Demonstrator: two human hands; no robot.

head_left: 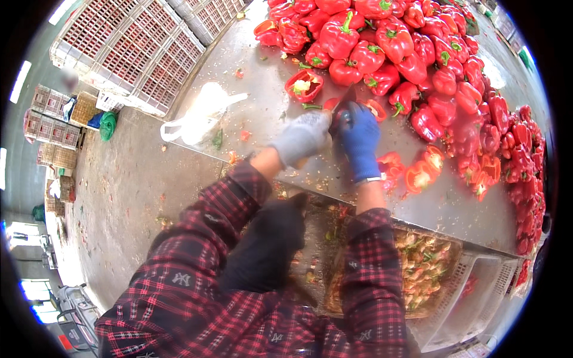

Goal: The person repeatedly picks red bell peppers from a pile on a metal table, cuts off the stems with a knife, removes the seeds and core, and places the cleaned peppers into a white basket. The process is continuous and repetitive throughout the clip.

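Note:
My left hand (299,140), in a pale grey glove, is closed over the steel table (227,128); it is blurred, and part of a pepper seems to show at its fingertips. My right hand (359,141), in a blue glove, grips a dark knife (342,105) just beside it, blade pointing up and away from me. A cut red pepper (303,86) with pale core lies beyond my hands, near a large heap of whole red peppers (394,45). Opened pepper pieces (424,170) rest to the right of my right hand.
Below the table edge a basket (430,271) holds pepper cores, beside white plastic crates (477,298). Tall stacked crates (125,53) stand at the upper left, more crates (55,122) along the wall. A white plastic bag (196,119) lies on the table's left. Scraps litter the floor (119,197).

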